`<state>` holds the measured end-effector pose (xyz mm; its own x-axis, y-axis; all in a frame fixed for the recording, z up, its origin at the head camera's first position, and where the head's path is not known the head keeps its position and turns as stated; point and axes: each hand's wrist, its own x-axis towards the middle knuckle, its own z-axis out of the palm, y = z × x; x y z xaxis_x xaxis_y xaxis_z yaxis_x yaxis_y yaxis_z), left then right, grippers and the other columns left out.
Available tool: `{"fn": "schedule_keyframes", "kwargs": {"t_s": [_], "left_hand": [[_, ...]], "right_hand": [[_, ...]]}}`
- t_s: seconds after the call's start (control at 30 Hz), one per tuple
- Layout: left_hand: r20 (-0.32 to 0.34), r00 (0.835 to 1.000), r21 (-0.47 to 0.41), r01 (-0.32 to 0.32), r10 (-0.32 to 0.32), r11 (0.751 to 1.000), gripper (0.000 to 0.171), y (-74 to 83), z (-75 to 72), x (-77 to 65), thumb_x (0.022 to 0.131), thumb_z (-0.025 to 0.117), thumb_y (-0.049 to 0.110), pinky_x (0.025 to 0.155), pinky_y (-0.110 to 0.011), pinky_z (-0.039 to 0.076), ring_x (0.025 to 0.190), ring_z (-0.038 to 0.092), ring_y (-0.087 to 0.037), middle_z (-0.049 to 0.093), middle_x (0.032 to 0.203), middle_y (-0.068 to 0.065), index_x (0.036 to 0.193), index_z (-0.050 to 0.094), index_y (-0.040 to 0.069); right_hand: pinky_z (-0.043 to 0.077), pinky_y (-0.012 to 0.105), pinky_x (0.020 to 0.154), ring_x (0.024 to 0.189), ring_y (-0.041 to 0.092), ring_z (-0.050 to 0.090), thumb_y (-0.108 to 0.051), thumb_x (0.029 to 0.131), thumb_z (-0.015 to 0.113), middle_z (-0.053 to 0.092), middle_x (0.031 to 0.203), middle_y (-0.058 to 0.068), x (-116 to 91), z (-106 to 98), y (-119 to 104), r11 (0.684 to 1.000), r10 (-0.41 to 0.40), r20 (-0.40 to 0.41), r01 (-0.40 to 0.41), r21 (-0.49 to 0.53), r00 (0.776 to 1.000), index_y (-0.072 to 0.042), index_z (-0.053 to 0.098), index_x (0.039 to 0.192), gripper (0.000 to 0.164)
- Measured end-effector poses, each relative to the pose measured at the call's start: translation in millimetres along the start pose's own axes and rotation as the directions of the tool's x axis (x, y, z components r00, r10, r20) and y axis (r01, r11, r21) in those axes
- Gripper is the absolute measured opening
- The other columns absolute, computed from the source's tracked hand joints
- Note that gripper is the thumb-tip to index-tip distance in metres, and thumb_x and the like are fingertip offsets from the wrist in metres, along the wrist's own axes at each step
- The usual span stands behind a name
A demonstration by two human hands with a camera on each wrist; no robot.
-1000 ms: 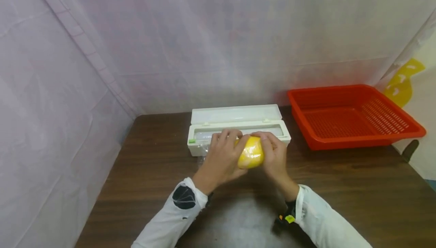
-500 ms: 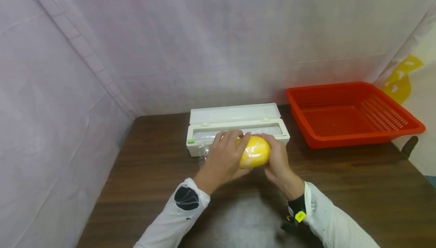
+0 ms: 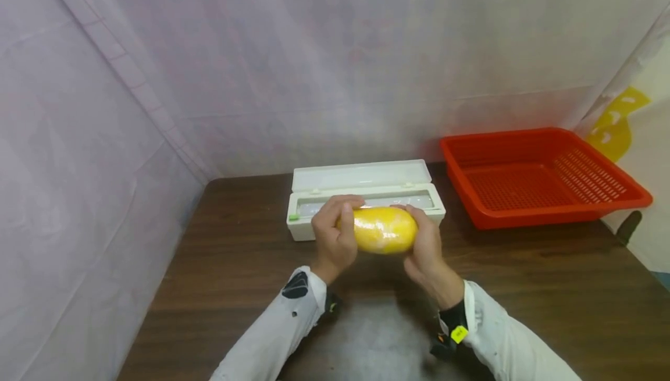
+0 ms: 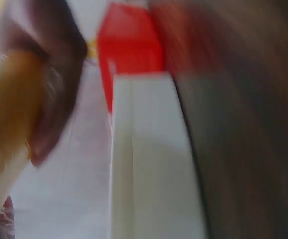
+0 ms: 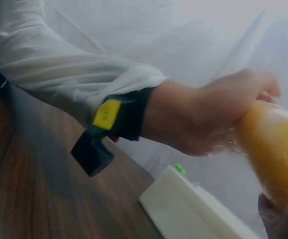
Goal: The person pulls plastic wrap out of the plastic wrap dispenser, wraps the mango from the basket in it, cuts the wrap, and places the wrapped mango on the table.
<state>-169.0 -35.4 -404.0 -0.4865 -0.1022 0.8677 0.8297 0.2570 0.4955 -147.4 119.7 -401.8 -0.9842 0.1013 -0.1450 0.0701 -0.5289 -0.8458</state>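
A yellow oblong fruit [image 3: 384, 230], tightly covered in shiny cling film, is held level above the table in front of the white box. My left hand [image 3: 335, 238] grips its left end, thumb on the near side. At the other end, my right hand [image 3: 426, 247] holds the fruit with its fingers curled round the far side. In the right wrist view, the left hand [image 5: 203, 117] wraps one end of the fruit [image 5: 275, 147], whose film is wrinkled. The left wrist view is blurred; the right hand [image 4: 49, 64] shows there on the fruit [image 4: 9, 114].
Behind the hands a white cling film dispenser [image 3: 300, 230] stands with its lid [image 3: 361, 176] raised and a green slider [image 3: 293, 217] at its left. A red plastic basket [image 3: 555, 218] sits at the table's right back. White sheeting [image 3: 335, 67] hangs behind the brown table [image 3: 235, 264].
My left hand has shifted left to the fruit's end, so more of the fruit shows. My right hand has moved slightly right. The loose film by the left hand is out of sight.
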Motion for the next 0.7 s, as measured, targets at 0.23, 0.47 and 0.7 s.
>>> {"fn": "schedule_keyframes", "kwargs": {"t_s": [0.23,0.47,0.7], "left_hand": [[0.010,0.770,-0.427,0.581,-0.639,0.693,0.037,11.0,14.5,-8.8,0.100,0.043,0.017,0.071,-0.031,0.059,0.087,0.068,-0.031,0.076,0.094,-0.022,0.096,0.069,-0.009],[0.186,0.591,-0.686,0.650,-0.785,0.327,0.031,18.7,22.0,-8.9,0.097,0.039,0.026,0.085,-0.045,0.055,0.099,0.065,-0.041,0.077,0.094,-0.010,0.095,0.062,0.004],[0.246,0.542,-0.759,0.623,-0.804,0.187,0.029,18.9,22.4,-6.9,0.100,0.041,0.034,0.091,-0.047,0.054,0.103,0.064,-0.038,0.074,0.096,-0.010,0.091,0.054,0.010]], "right_hand": [[0.050,0.027,0.079,0.095,0.020,0.056,-0.024,0.104,0.036,0.061,0.102,0.003,3.1,-2.8,5.7,1.000,0.008,0.016,-0.008,0.024,1.000,-0.005,0.062,0.105,0.033],[0.054,0.029,0.086,0.103,0.024,0.060,-0.029,0.102,0.036,0.066,0.107,0.010,5.3,-4.7,5.6,0.946,0.088,0.029,-0.093,0.310,0.996,0.000,0.060,0.107,0.038],[0.055,0.032,0.091,0.108,0.026,0.057,-0.033,0.102,0.043,0.054,0.118,0.013,-0.1,-0.2,-4.5,0.836,0.117,0.160,-0.184,0.516,0.980,0.001,0.047,0.118,0.038]]}}
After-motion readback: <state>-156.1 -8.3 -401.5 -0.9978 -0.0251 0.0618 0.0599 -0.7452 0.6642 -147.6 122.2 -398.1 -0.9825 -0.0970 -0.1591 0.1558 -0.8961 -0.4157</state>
